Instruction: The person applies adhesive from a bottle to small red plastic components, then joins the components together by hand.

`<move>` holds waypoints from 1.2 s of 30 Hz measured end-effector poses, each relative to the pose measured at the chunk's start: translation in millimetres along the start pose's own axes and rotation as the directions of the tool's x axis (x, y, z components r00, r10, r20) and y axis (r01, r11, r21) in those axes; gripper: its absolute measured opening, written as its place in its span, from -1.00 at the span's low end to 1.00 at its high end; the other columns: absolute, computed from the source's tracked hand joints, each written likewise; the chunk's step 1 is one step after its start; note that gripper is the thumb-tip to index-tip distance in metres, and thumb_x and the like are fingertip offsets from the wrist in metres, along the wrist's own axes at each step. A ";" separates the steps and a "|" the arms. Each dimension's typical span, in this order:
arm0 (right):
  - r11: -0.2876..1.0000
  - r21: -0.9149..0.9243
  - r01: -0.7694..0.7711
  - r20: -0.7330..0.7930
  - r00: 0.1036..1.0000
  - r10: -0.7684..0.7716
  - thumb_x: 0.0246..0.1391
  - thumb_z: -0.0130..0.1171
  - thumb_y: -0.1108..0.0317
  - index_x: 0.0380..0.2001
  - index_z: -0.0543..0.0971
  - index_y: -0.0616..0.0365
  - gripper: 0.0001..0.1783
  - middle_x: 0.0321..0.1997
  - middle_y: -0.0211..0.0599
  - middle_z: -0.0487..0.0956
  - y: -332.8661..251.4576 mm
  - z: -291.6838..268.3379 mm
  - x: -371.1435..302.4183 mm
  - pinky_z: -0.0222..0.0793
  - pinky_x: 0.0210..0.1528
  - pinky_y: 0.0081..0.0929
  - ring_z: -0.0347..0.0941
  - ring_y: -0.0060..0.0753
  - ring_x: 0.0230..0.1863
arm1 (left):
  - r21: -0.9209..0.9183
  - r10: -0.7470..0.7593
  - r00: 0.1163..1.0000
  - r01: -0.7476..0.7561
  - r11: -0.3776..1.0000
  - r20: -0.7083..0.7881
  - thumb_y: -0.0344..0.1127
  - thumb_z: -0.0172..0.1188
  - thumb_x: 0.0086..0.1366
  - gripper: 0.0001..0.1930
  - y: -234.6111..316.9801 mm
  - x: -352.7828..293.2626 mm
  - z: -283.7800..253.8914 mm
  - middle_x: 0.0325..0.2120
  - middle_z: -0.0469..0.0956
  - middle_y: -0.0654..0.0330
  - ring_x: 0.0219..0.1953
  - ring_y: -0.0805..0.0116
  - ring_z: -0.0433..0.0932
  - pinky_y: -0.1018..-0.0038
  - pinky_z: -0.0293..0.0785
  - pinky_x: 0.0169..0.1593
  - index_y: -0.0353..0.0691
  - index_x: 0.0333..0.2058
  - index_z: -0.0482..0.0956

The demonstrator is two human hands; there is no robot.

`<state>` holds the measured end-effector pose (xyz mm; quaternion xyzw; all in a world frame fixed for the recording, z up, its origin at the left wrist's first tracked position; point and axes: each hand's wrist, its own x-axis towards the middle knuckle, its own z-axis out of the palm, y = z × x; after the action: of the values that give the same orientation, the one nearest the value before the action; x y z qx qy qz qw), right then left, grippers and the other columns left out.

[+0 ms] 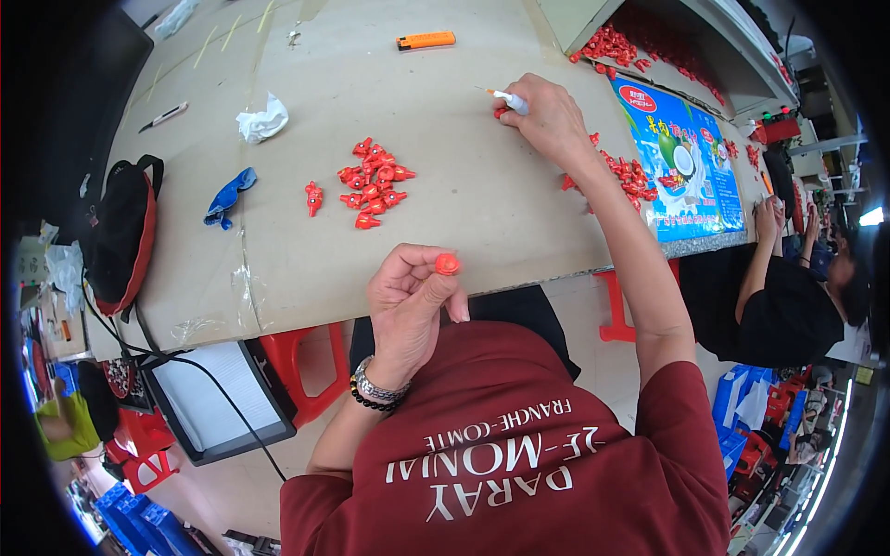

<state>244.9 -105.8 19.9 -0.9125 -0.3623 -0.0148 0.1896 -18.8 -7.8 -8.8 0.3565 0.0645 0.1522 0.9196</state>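
Close to the table's near edge, my left hand (406, 298) pinches a small round red plastic piece (447, 264) between thumb and fingers. Farther out to the right, my right hand (554, 122) grips a white needle-tip applicator (513, 101), its thin tip pointing left. A bit of red shows under those fingertips; I cannot tell whether it is held too. Between the hands and to the left lies a pile of small red plastic parts (373, 181), with a few red parts (313, 198) set apart. More red parts (632, 178) lie past my right forearm.
An orange lighter (425, 40) lies at the far side. Leftward are a crumpled white tissue (263, 119), a blue scrap (228, 196), a cutter knife (165, 117) and a black-red bag (125, 236). A blue printed sheet (681, 157) covers the right; a co-worker (779, 287) sits beyond.
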 end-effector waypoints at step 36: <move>0.650 0.760 0.023 -0.048 0.999 0.021 -0.15 0.28 0.62 -0.40 0.63 0.23 -0.84 -0.42 -0.33 0.60 -80.6 -23.4 -127.8 0.41 -0.31 -0.62 0.52 -0.55 -0.38 | 0.236 0.015 0.997 0.004 0.972 -0.080 -0.36 0.08 0.33 -0.84 -2.8 5.1 3.0 -0.57 0.52 0.25 -0.60 0.60 0.46 0.73 0.27 -0.58 -0.32 -0.19 0.44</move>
<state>99.6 -144.3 47.6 -0.7485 -0.3306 0.1142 0.5633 -12.6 -10.0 -8.5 0.4567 0.1185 0.1603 0.8670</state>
